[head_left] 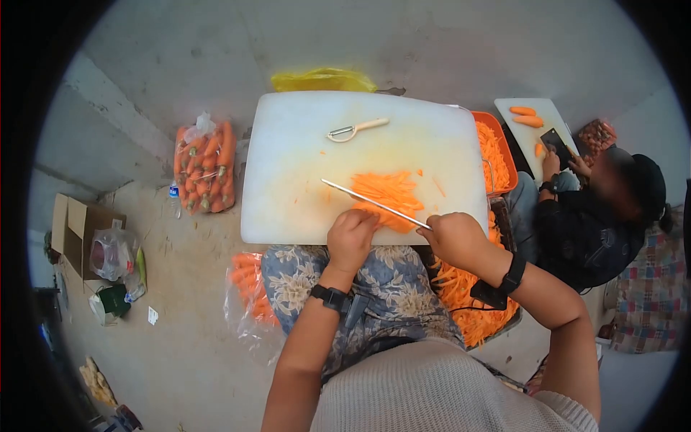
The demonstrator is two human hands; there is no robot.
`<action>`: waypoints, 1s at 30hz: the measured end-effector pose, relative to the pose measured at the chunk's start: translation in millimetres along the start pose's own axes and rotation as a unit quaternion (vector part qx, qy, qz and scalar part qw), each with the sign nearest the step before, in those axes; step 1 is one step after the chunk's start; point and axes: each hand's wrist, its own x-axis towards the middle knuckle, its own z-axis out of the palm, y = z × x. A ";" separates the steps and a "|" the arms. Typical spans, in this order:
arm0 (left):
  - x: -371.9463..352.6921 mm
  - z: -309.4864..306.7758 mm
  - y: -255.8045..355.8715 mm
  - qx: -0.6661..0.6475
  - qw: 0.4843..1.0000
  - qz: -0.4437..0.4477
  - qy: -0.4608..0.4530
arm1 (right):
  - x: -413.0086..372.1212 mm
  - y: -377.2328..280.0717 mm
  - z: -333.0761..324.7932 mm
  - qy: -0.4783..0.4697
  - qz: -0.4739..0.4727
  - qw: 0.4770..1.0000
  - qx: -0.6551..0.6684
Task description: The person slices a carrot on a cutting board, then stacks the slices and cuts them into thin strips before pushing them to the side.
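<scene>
A white cutting board (pixel 288 158) lies before me, with a pile of sliced carrot (pixel 385 189) near its front edge. My right hand (pixel 457 241) is closed around the handle of a knife (pixel 374 202), whose blade slants leftward across the pile. The handle itself is hidden by the fingers. With curled fingers, my left hand (pixel 351 236) presses on carrot slices at the near side of the blade; its fingertips are partly hidden. Farther back on the board rests a peeler (pixel 358 129) with a pale handle.
Shredded carrot fills an orange crate (pixel 512 173) and a dark tray (pixel 517 317) on the right. Bagged carrots (pixel 205 169) stand left, beside a bottle (pixel 175 201); another carrot bag (pixel 252 288) lies nearer. A co-worker (pixel 590 230) cuts carrots on another board (pixel 522 144).
</scene>
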 end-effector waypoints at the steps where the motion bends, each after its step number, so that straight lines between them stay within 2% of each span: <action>1: -0.8 0.4 -0.8 -0.001 1.000 0.001 0.004 | -2.1 1.9 0.6 -0.016 -0.001 1.000 -0.013; 5: -3.1 3.2 -3.7 -0.002 1.000 0.001 0.015 | -5.2 3.2 -11.5 -0.070 0.010 0.997 -0.040; 12: -0.1 -0.3 2.4 -0.003 1.000 -0.030 -0.002 | -8.4 4.3 -23.9 -0.108 -0.002 0.993 -0.041; 20: 4.4 -2.1 5.1 0.003 0.999 -0.036 -0.004 | 3.1 7.1 -10.7 -0.160 0.004 0.986 -0.057; 23: 2.6 -0.2 2.7 0.006 1.000 -0.030 -0.002 | 17.8 2.5 4.1 -0.181 0.047 0.981 -0.040; 24: 3.9 -0.1 2.9 0.010 0.999 -0.031 0.001 | 20.6 6.6 14.3 -0.180 0.043 0.982 -0.040; 26: 2.7 -0.4 4.0 -0.006 0.999 -0.037 0.002 | 20.9 13.8 41.5 -0.088 0.018 0.996 -0.004; 30: 0.3 0.7 -0.7 0.013 1.000 -0.016 0.004 | 28.2 7.3 38.6 -0.020 0.009 0.999 0.035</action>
